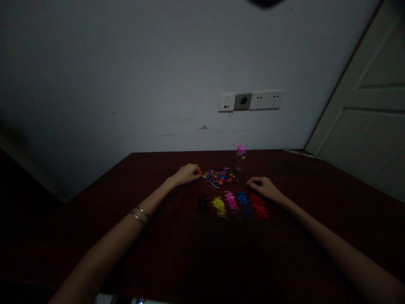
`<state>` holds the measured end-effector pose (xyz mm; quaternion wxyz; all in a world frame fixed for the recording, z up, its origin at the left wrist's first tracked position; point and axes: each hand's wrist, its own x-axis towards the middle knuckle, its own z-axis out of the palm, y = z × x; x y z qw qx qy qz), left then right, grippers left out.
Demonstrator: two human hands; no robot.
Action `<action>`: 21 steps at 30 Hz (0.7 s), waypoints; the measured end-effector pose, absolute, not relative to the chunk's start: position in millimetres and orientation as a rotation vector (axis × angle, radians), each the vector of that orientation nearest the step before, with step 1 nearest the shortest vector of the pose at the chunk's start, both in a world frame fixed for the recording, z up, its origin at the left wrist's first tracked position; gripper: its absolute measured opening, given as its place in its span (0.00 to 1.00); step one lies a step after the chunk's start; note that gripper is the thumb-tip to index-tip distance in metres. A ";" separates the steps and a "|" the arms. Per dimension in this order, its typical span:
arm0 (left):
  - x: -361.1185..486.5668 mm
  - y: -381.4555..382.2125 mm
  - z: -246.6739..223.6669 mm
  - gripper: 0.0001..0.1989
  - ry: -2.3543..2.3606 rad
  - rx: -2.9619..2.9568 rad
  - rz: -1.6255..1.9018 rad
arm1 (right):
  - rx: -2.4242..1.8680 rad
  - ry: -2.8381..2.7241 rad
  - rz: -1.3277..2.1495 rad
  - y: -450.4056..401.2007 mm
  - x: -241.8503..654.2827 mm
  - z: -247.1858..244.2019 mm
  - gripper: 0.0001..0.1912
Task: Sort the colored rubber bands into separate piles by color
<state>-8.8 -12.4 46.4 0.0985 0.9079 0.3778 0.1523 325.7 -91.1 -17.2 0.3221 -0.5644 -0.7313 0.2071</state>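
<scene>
My left hand [189, 174], with bracelets on its wrist, reaches to the left edge of a mixed pile of small multicoloured rubber bands [219, 177]. Its fingers are closed at the pile's edge; what is between the tips is too small to make out. My right hand [263, 187] rests just behind the red bands [258, 206], thumb and fingertips together, with anything in them hidden. Left of the red group, sorted by colour, lie blue bands [244, 204], pink bands [232, 201], yellow bands [219, 207] and dim black bands [203, 203].
A clear bottle with a pink lid [240, 159] stands behind the mixed pile, to its right. The dark reddish table [152, 261] meets a pale wall with a row of sockets [265, 100]. A white door [370, 109] is at the right.
</scene>
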 end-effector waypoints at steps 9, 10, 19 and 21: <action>-9.9 -11.3 73.7 0.06 1.203 2.706 0.111 | -1.486 -1.916 0.529 -89.9 325.6 -18.3 0.13; -9.2 -12.6 75.7 0.05 1.215 2.694 0.083 | -1.484 -1.917 0.528 -90.0 325.4 -18.2 0.13; -3.5 -19.6 81.8 0.06 1.384 2.940 0.127 | -1.493 -1.914 0.537 -90.5 326.1 -18.3 0.14; -2.2 -19.7 81.6 0.06 1.369 2.960 0.133 | -1.496 -1.914 0.536 -90.1 326.4 -18.7 0.14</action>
